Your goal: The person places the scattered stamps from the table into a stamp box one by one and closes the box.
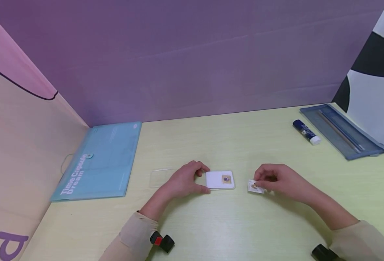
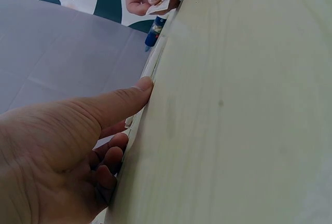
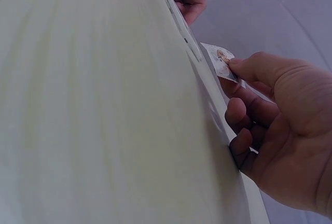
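My left hand holds a flat white case on the table by its left end, thumb at the near corner and a finger at the far one. On the case's right half is a small tan stamp-like piece with a dark design. To the right, my right hand pinches a small white postage stamp with a brownish picture, between thumb and forefinger. In the right wrist view the stamp is tilted, and its perforated edge shows. Part of a clear plastic lid lies behind my left wrist.
A blue document folder lies at the table's left side. Toward the back right are a dark blue glue stick with a white cap and a blue see-through pouch with slim tools inside. A purple panel stands along the back edge.
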Action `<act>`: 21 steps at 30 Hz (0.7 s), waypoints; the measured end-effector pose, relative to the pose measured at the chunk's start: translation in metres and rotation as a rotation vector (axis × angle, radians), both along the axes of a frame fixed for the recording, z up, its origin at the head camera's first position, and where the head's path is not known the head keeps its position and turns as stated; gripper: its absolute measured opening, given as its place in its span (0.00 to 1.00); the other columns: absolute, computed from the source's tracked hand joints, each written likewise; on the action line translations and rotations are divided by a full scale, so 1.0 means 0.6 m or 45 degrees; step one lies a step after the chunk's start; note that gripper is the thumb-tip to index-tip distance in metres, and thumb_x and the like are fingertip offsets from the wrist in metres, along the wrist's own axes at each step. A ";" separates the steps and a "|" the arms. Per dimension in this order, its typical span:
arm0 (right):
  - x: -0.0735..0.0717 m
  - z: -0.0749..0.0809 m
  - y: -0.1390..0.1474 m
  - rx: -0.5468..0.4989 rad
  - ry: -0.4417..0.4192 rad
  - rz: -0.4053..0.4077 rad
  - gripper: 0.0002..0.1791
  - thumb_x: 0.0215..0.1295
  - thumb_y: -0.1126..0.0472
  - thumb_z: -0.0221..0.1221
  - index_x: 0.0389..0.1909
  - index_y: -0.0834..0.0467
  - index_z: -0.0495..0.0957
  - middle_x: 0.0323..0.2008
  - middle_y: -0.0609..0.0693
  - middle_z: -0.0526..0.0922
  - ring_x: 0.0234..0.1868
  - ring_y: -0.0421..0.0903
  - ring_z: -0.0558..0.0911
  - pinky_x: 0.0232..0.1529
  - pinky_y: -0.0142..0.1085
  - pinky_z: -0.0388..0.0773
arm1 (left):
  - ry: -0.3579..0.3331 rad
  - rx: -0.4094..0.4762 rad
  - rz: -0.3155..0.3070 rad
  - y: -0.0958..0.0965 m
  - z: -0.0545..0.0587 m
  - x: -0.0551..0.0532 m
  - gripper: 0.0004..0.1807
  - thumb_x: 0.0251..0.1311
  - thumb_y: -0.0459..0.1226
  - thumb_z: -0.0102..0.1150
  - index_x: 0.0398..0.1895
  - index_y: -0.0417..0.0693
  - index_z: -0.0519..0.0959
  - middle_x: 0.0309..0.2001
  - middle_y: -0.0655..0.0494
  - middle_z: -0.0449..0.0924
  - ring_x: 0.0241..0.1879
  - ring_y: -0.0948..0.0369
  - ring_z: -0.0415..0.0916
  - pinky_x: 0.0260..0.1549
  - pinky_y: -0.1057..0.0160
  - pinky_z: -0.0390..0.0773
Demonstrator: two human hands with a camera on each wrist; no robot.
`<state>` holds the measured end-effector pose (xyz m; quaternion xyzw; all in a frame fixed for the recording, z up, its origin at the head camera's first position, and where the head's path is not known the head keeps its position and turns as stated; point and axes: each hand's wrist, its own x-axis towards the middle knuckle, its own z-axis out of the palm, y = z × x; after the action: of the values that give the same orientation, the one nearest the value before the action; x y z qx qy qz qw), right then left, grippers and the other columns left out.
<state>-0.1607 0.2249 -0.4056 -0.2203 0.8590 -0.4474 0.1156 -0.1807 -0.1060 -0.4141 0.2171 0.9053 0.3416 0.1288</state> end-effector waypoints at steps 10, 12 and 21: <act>-0.007 0.005 -0.019 0.022 -0.011 0.018 0.04 0.65 0.66 0.66 0.38 0.56 0.81 0.32 0.47 0.82 0.33 0.43 0.79 0.35 0.32 0.76 | 0.008 -0.016 -0.004 0.001 -0.001 -0.001 0.31 0.48 0.43 0.81 0.56 0.54 0.78 0.41 0.61 0.72 0.43 0.61 0.69 0.43 0.63 0.71; -0.009 0.005 -0.023 0.023 -0.012 0.024 0.05 0.65 0.66 0.66 0.38 0.55 0.81 0.31 0.47 0.82 0.33 0.43 0.79 0.35 0.32 0.75 | 0.006 -0.017 -0.004 0.001 0.000 -0.001 0.31 0.48 0.43 0.81 0.56 0.54 0.78 0.41 0.61 0.72 0.43 0.61 0.69 0.43 0.63 0.71; -0.017 0.004 -0.041 -0.014 0.003 0.055 0.04 0.65 0.65 0.67 0.38 0.56 0.81 0.31 0.46 0.82 0.33 0.42 0.78 0.33 0.32 0.75 | 0.008 -0.025 -0.006 0.001 0.001 -0.001 0.31 0.48 0.43 0.81 0.56 0.53 0.78 0.41 0.61 0.72 0.43 0.61 0.69 0.44 0.64 0.71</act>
<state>-0.1709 0.2005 -0.4029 -0.2400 0.8516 -0.4494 0.1230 -0.1811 -0.1054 -0.4137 0.2191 0.9086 0.3315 0.1288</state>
